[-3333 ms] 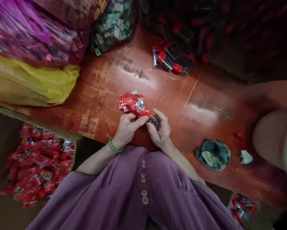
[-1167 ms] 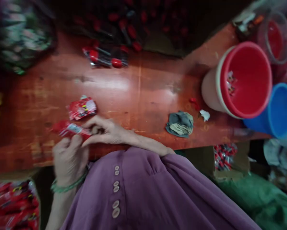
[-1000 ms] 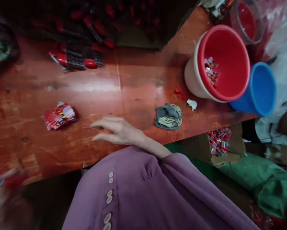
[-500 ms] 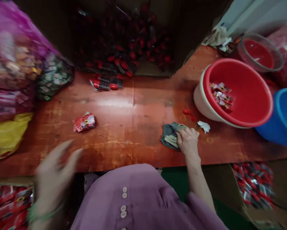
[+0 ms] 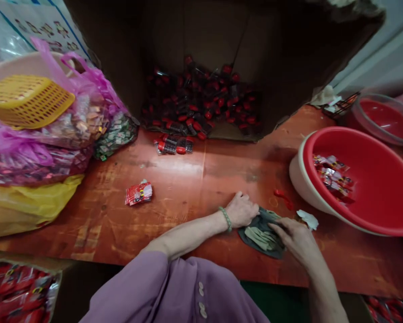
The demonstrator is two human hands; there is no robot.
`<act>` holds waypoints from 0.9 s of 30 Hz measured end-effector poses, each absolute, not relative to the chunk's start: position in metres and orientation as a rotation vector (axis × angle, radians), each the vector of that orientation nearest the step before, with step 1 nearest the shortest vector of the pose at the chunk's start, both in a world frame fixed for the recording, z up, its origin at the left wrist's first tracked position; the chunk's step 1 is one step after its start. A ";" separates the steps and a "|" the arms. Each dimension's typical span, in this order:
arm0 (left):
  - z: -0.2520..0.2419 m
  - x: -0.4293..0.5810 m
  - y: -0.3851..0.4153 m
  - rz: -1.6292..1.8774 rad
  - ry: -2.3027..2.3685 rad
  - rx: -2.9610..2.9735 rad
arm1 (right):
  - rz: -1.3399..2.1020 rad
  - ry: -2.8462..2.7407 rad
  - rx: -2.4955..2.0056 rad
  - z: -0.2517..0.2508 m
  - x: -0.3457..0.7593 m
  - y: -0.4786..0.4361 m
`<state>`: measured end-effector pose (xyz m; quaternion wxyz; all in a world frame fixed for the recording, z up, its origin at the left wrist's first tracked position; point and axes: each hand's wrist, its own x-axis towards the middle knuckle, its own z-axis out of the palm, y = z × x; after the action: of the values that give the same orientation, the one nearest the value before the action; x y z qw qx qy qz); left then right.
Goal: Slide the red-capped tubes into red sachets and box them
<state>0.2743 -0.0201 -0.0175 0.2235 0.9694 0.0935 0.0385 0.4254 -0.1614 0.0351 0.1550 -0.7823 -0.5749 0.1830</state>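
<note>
A crumpled grey-green cloth (image 5: 260,233) lies on the red wooden table (image 5: 188,179) in front of me. My left hand (image 5: 242,209), with a green bead bracelet at the wrist, rests curled on the cloth's left edge. My right hand (image 5: 295,237) lies on the cloth's right side with its fingers pressed onto it. A small stack of red packets (image 5: 138,194) sits on the table to the left, apart from both hands.
A red basin (image 5: 363,179) holding a few packets stands at the right, with a clear bowl (image 5: 383,117) behind. A cardboard box of red-capped items (image 5: 201,103) is at the back. Pink and yellow bags (image 5: 36,148) and a yellow basket (image 5: 23,98) crowd the left. A white scrap (image 5: 307,218) lies by the cloth.
My left hand has let go of the red packet and swung right onto the cloth. My right hand moved from the table's middle to the cloth. The view has shifted.
</note>
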 end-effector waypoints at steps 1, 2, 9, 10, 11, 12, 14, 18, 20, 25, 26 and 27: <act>-0.016 0.273 -0.017 0.092 0.292 2.654 | 0.482 -1.664 -2.245 0.043 0.427 -0.155; -0.013 0.269 -0.014 0.092 0.332 2.631 | 0.401 -1.677 -2.242 0.051 0.426 -0.145; 0.036 0.125 0.020 0.499 0.732 2.601 | 0.219 -1.937 -1.855 0.069 0.337 0.004; 0.039 0.095 0.025 0.568 0.842 2.588 | 0.242 -2.019 -1.768 0.063 0.314 0.032; 0.039 0.067 0.030 0.616 0.973 2.578 | 0.252 -2.111 -1.703 0.056 0.290 0.059; 0.037 0.041 0.034 0.623 1.093 2.576 | 0.254 -2.207 -1.647 0.048 0.267 0.086; 0.028 0.000 0.039 0.577 1.246 2.589 | 0.201 -2.336 -1.589 0.032 0.226 0.134; 0.002 -0.036 0.042 0.417 1.321 2.582 | 0.204 -2.431 -1.676 0.006 0.184 0.195; -0.009 -0.039 0.042 0.426 1.301 2.590 | 0.223 -2.404 -1.759 -0.003 0.181 0.202; -0.025 -0.041 0.045 0.557 1.182 2.591 | 0.220 -2.365 -1.874 -0.011 0.196 0.162; -0.026 -0.041 0.046 0.579 1.163 2.593 | 0.215 -2.374 -1.872 -0.011 0.199 0.149; -0.026 -0.042 0.046 0.600 1.151 2.594 | 0.218 -2.384 -1.867 -0.011 0.203 0.136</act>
<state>-0.0416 0.0463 -0.0263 0.1200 0.8878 0.3940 0.2054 0.2028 0.1357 -0.0106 0.0528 -0.6143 -0.7840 0.0718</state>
